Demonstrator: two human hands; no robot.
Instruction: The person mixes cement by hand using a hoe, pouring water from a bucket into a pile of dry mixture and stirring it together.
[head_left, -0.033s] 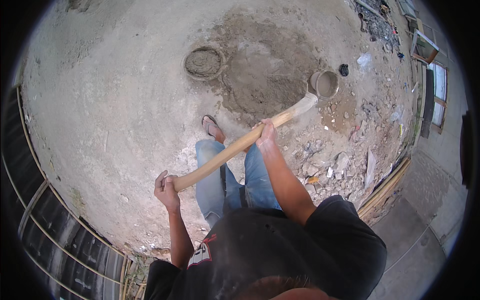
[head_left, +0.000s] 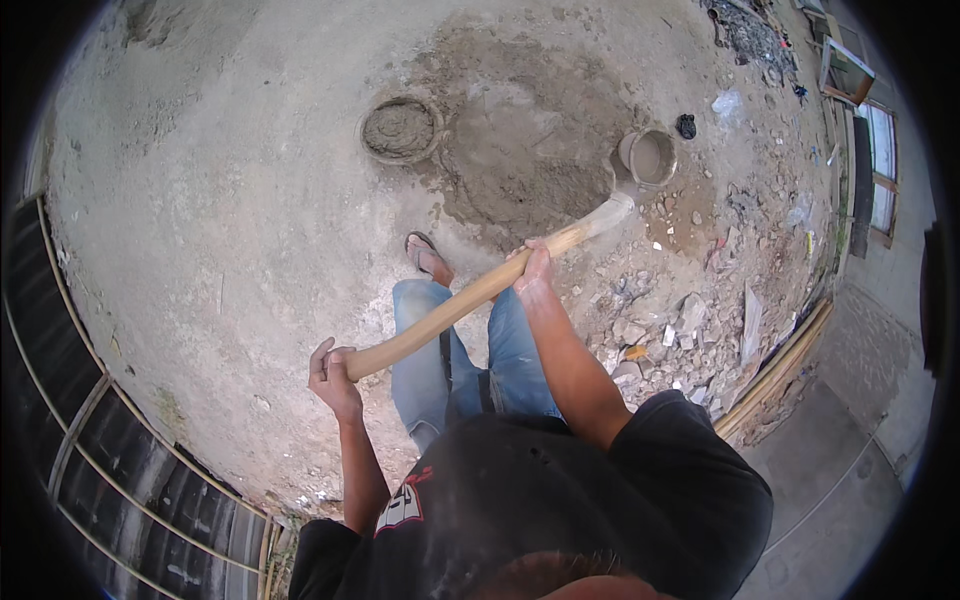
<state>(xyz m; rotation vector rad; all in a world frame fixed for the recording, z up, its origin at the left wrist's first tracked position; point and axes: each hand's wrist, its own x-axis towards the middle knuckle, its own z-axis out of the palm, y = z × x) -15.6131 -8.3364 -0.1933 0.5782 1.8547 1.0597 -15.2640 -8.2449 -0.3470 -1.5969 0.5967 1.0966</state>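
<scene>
A hoe (head_left: 455,305) with a thick, pale wooden handle slants across in front of my legs. Its mortar-caked head end (head_left: 622,203) is down at the right edge of a wet grey mortar patch (head_left: 520,130); the blade itself is hard to make out. My left hand (head_left: 334,374) holds the butt of the handle, with the index finger partly lifted. Farther up the handle, my right hand (head_left: 534,268) is wrapped round it. Just beyond the hoe's head stands a small bucket (head_left: 626,150) with grey liquid inside. A round tub (head_left: 437,140) full of mortar sits at the patch's left side.
Broken rubble (head_left: 685,330) covers the ground to the right of my legs. A black lump (head_left: 686,126) lies beside the bucket. Wooden poles (head_left: 775,370) run along the right edge, and dark corrugated sheets (head_left: 110,430) with poles border the left. My sandalled foot (head_left: 428,255) is near the patch.
The view has turned slightly, so the ground and surroundings sit a little differently. Both hands keep their grip, and the hoe has barely moved.
</scene>
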